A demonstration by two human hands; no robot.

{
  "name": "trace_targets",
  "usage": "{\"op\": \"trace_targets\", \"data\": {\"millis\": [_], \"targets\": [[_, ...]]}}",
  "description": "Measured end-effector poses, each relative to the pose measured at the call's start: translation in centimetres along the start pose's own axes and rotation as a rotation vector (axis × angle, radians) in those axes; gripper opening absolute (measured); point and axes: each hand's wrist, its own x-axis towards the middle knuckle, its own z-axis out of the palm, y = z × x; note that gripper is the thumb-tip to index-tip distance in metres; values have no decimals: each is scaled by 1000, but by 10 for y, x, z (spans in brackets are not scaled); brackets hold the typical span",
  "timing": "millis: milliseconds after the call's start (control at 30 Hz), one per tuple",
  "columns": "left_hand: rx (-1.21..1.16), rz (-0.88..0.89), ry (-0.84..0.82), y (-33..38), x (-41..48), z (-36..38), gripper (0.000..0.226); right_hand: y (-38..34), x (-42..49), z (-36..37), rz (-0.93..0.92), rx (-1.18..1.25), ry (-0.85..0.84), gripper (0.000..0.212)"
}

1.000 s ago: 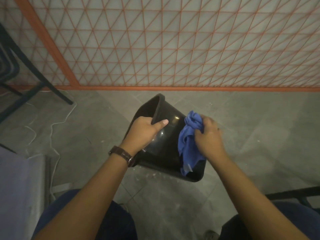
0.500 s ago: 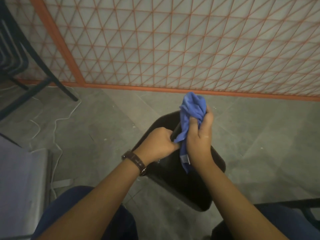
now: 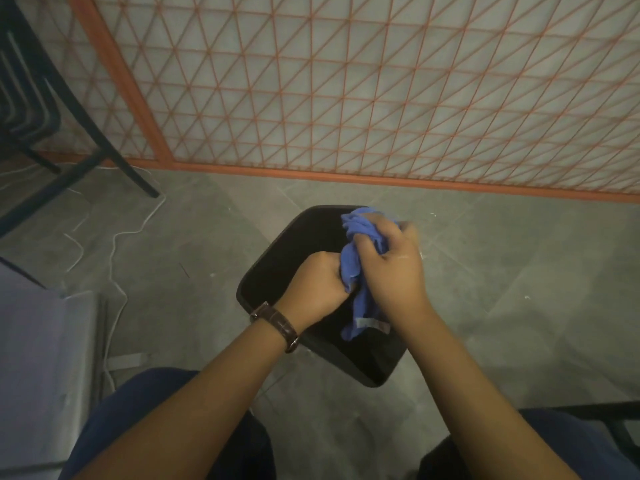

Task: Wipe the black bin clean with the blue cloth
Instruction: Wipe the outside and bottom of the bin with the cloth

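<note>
Cloth (image 3: 356, 233) is bunched in right hand (image 3: 394, 268) over bin (image 3: 287, 258); left hand (image 3: 315, 289), fingers curled, grips bin beside cloth.

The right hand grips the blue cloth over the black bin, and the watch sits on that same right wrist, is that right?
Not quite. The head view shows the watch on the left wrist, not the right. The right hand does grip the blue cloth over the black bin.

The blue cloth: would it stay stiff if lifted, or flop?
Probably floppy: the blue cloth bunches in the right hand, and its tail hangs limp in front of the black bin. Likely light, since one hand crumples it easily.
</note>
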Motion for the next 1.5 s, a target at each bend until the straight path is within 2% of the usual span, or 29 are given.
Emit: {"op": "trace_targets", "data": {"millis": [133,300,400,433,567,633,700,767,867,1033,1133,1267,1500], "targets": [[-131,8,-40,3,-3,-1,42,1,-3,1,-10,40,-47,23],[-511,-101,-94,-5,-8,4,35,2,-9,0,5,51,-78,23],[-704,-160,-61,-9,-7,9,10,0,-12,-4,18,53,-133,19],[-754,-170,-36,-9,-6,10,9,-1,-13,-7,23,63,-148,18],[-981,-157,-145,-3,-6,6,19,-4,-17,-16,5,72,-161,18],[-1180,-179,-251,1,-8,-3,38,-3,-19,-17,-18,37,-165,23],[-1384,-207,-262,1,-8,-9,51,-1,-24,-14,-72,-7,-166,25],[-1462,-283,-195,-1,-6,-11,58,1,-30,-8,-145,-62,-175,25],[-1388,-400,-112,-6,-2,-12,72,3,-40,0,-249,-234,-221,24],[-1288,-490,-60,-5,3,-23,40,0,-48,2,-368,-269,-351,23],[-1178,-538,98,-4,7,-21,31,0,-47,1,-365,-255,-383,23],[-1066,-481,265,-8,13,-20,22,-1,-49,-3,-373,-296,-418,25],[-891,-406,256,-12,14,-24,25,11,-61,-8,-436,-385,-570,20]]}}
